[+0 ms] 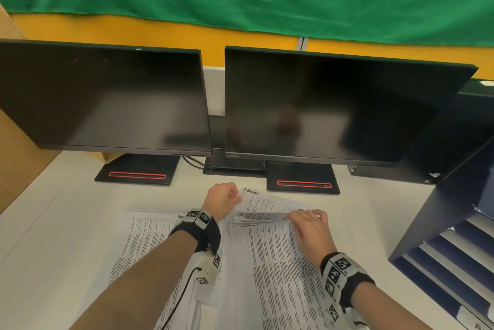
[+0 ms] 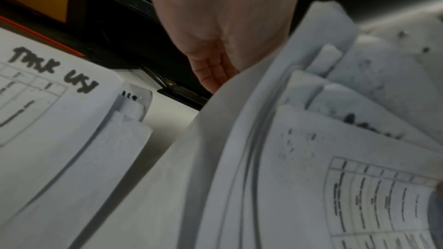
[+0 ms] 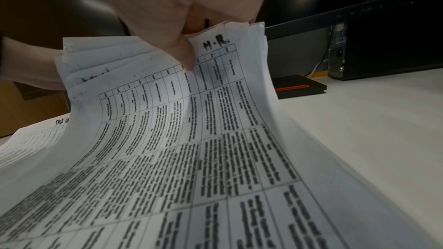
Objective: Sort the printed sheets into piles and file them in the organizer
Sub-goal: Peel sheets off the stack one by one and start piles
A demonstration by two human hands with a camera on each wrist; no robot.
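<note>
Stack of printed sheets [image 1: 270, 257]: lies on the white desk [image 1: 66, 236] in front of the two monitors, its far edge lifted and fanned; the near part rests flat.
Right hand [image 1: 310, 225]: thumb on top and fingers beneath, pinching the raised far edge of the stack; the top sheet [image 3: 215, 86] bears a handwritten "H.R." at its corner.
Left hand [image 1: 223, 197]: fingers curled round the far corner of one loose sheet [image 1: 267, 202], drawn apart from the fan.
Second pile [image 1: 144, 244]: flat on the desk to the left, just beside the stack, headed with handwriting.
Organizer [image 1: 454, 222]: dark slotted unit at the right, well apart from both hands.
Handling, judged: thin, light, limp paper that sags between supports and slides sheet on sheet; creases and tears easily.
Where to hold, judged: a corner pinch for one sheet; a whole pile wants both long edges gripped, squared first.
</note>
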